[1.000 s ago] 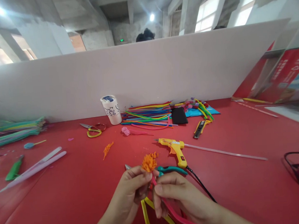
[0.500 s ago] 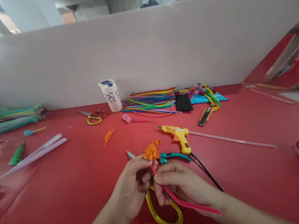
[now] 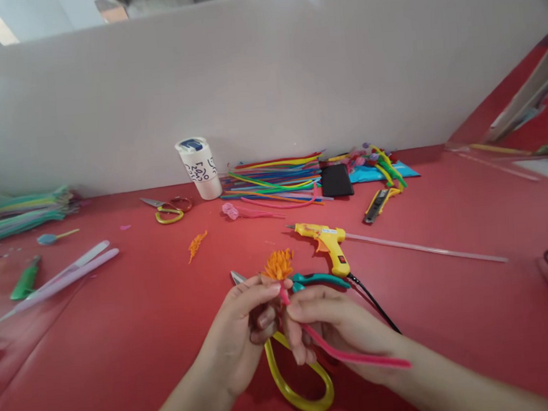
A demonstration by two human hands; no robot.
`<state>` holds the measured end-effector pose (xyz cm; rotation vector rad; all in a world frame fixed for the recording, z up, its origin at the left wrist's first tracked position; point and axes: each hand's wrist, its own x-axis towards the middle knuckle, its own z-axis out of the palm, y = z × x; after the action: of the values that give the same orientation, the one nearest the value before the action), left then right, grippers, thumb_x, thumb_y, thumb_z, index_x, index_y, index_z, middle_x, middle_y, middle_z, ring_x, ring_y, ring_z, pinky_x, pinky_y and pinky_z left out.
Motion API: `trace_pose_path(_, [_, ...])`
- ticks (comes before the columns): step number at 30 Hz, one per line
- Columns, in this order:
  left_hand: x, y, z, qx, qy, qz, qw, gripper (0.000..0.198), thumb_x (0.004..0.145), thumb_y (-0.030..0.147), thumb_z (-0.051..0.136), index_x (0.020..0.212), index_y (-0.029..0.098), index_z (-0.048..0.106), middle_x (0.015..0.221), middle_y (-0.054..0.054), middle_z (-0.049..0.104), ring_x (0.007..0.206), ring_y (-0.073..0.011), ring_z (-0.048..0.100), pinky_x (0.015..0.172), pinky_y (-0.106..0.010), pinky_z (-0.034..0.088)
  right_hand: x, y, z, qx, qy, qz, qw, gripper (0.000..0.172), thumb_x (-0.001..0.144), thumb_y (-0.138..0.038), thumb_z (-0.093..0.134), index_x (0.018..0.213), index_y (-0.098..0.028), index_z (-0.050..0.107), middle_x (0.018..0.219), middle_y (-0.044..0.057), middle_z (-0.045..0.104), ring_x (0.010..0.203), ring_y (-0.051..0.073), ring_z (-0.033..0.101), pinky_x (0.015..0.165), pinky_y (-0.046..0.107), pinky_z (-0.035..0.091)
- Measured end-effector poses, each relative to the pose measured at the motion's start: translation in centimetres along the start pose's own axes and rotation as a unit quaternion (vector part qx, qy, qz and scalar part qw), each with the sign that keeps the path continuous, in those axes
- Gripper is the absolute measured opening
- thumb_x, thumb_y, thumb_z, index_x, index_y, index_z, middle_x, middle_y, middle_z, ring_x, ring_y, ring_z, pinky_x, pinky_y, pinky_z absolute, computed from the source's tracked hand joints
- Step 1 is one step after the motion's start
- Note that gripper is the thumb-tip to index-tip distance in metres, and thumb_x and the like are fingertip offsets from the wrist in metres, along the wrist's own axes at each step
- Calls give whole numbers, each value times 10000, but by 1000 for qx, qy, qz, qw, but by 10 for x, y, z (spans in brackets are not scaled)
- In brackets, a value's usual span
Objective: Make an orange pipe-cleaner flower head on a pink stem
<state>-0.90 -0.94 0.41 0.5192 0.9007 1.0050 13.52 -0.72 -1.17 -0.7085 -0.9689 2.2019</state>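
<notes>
My left hand [image 3: 246, 339] pinches the base of a fuzzy orange flower head [image 3: 278, 264], fingers closed around it. Close beside it, my right hand [image 3: 332, 330] is closed on a pink pipe cleaner [image 3: 354, 356] that runs from the flower base out over my right wrist. A yellow pipe cleaner loop [image 3: 299, 388] hangs below both hands, touching the red table [image 3: 137, 340]. Just behind my fingers lie teal-handled pliers [image 3: 319, 280] and a metal tip [image 3: 236, 277].
A yellow glue gun [image 3: 326, 242] with a black cord and a clear glue stick [image 3: 422, 248] lie beyond. Further back: a white cup [image 3: 199, 168], scissors [image 3: 166, 210], a pipe cleaner pile [image 3: 275, 183], a black phone [image 3: 336, 180], a utility knife [image 3: 377, 204]. A white partition [image 3: 265, 81] closes the rear.
The view has tilted down, so everything sits higher in frame. My hands stay together on the flower; the yellow pipe cleaner went from two loose ends to a closed loop below them.
</notes>
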Motion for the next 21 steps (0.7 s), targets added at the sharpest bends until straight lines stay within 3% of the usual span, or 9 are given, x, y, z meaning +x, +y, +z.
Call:
trace_pose_path(5, [1,0,-2,14,-16,3,1000,165,689,249,676,613,113,622,422,80,356,405,-25,181,356,-151,118,-3,-1,-2,-4,4,-4,1000,273,749,-289,597,557,-105,660,484,29,624,415,62,513,458,163,408])
trace_pose_path(13, [3,-4,-2,80,19,86,993,251,622,319,759,564,127,607,389,99,305,387,-16,199,384,-156,159,0,-1,-3,-22,-1,13,1000,274,735,-318,620,558,-111,651,506,30,631,419,66,521,466,178,410])
trace_pose_path(17, [2,-6,0,74,33,84,993,271,628,336,752,551,130,593,381,100,302,381,-16,196,383,-153,183,1,-2,-3,-35,-11,7,999,276,727,-333,627,552,-119,622,518,24,621,431,67,510,469,189,392])
trace_pose_path(21, [3,-7,-1,66,12,67,996,265,685,342,711,574,133,592,383,101,302,373,-16,173,369,-155,143,0,-2,1,-91,5,-38,995,274,746,-356,598,578,-141,583,561,15,597,509,94,523,514,223,393])
